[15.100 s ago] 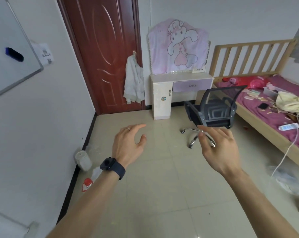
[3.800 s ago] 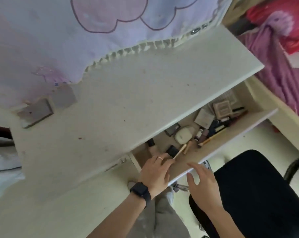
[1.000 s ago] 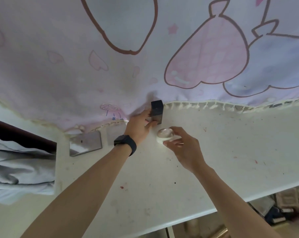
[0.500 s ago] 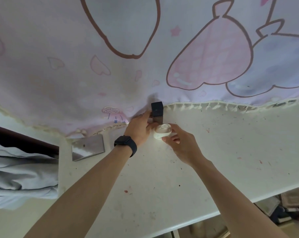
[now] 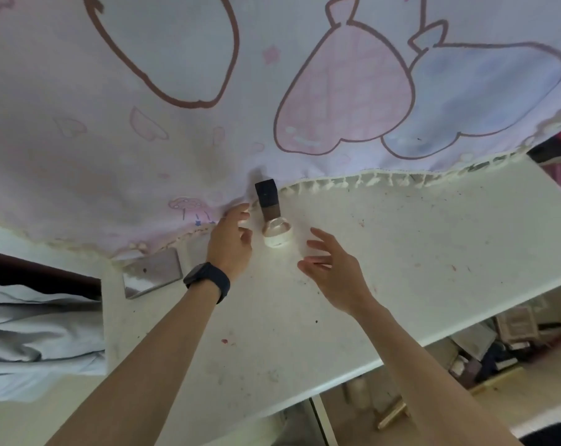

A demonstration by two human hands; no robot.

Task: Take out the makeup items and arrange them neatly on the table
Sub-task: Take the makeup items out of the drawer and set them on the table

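Makeup items [image 5: 272,217]: how many are out on the table [image 5: 401,252]?

> Two. The dark-capped bottle [image 5: 266,197] stands upright at the back, right against the fringe of the cartoon cloth [image 5: 337,91]. The round white jar [image 5: 277,236] with a clear lid sits just in front of it. Touching or a hair apart, can't tell.

Hands?

> Your left hand [image 5: 229,243] is just left of the pair, fingers [image 5: 242,209] near straight and relaxed, gripping nothing. The tips are just beside the bottle; contact isn't clear. Your right hand [image 5: 333,272] hovers right of the jar, apart from it, fingers spread wide, nothing in it.

Anything else on top?

> A flat silver rectangle [image 5: 152,272] at the left, its far edge at the cloth hem. Dark watch [image 5: 208,280] on your left wrist. Small red and dark specks on the tabletop.

Rest of the stock?

> In the open drawer [image 5: 433,391] below the table's near edge, lower right: boxes and dark tubes, with a gold stick [image 5: 393,415] further left. Too blurred to name any of them. Grey fabric [image 5: 31,333] hangs at the far left.
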